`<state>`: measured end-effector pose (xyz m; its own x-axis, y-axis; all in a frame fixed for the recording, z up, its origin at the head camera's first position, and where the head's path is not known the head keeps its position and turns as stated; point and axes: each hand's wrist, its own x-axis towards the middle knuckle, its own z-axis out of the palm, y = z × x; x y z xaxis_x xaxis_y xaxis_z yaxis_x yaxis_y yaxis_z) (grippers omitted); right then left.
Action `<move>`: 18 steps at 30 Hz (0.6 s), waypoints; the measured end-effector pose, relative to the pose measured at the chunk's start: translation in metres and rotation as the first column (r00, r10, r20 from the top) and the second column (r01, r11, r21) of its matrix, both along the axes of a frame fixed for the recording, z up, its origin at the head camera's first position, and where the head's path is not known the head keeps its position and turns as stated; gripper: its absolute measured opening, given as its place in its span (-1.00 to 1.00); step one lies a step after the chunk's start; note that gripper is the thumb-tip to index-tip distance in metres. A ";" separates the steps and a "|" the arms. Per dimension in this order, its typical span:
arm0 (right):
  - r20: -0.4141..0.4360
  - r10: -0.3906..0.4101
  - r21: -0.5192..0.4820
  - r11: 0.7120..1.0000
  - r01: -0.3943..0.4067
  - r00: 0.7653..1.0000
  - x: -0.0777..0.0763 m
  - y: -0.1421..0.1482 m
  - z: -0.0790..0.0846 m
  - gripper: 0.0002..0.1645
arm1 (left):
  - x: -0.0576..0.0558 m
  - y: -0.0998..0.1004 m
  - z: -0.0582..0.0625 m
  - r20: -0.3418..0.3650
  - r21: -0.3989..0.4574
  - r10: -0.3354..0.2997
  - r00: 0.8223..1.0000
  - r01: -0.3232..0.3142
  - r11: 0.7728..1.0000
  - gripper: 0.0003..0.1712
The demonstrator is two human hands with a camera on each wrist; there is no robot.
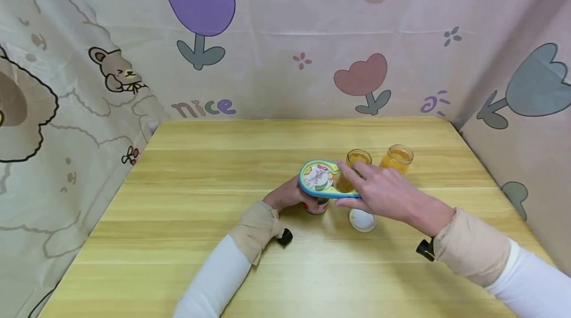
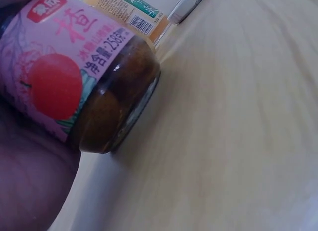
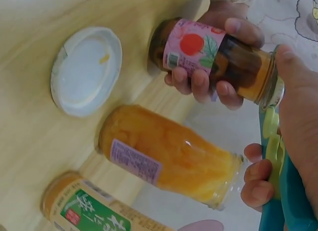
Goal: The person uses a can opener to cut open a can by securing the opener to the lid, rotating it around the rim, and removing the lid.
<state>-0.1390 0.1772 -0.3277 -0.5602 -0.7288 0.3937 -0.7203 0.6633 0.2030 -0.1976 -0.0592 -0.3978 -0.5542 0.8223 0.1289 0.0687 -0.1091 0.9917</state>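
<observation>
My left hand (image 1: 287, 194) grips a dark-filled glass jar (image 3: 196, 44) with a pink label showing a red fruit, and the jar stands upright on the table. Over the jar's lid lies the rounded end of a blue and yellow-green jar opener (image 1: 330, 195). The opener's handles are held by my right hand (image 1: 388, 191), with fingers curled round them in the right wrist view. A printed white disc shows inside the opener's round end. How firmly the opener bites the lid cannot be told.
Just right of the pink-labelled jar stands an uncapped jar of orange fruit (image 3: 164, 146). Another uncapped jar, green-labelled (image 3: 94, 211), stands farther right. A loose white lid (image 1: 362, 220) lies inside-up on the wooden table (image 1: 192, 238). Patterned cloth (image 1: 276, 75) hangs behind.
</observation>
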 end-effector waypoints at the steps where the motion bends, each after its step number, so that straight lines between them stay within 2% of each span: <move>1: 0.000 0.002 0.007 1.000 -0.002 1.000 0.000 0.000 0.001 0.01 | 0.000 0.000 0.000 -0.002 0.002 0.001 1.000 -0.001 1.000 -0.16; 14: -0.001 0.021 0.052 0.998 -0.021 1.000 -0.003 0.001 0.010 0.00 | 0.000 0.000 -0.001 0.005 0.033 0.000 1.000 0.000 0.999 -0.11; 18: -0.010 0.024 0.055 0.998 -0.023 1.000 -0.004 0.001 0.010 0.00 | 0.002 0.001 -0.001 0.011 0.035 0.021 1.000 -0.021 0.999 -0.11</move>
<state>-0.1426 0.1781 -0.3181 -0.5389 -0.7624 0.3582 -0.7331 0.6339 0.2464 -0.1960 -0.0585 -0.3984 -0.5730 0.8055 0.1512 0.0605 -0.1424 0.9880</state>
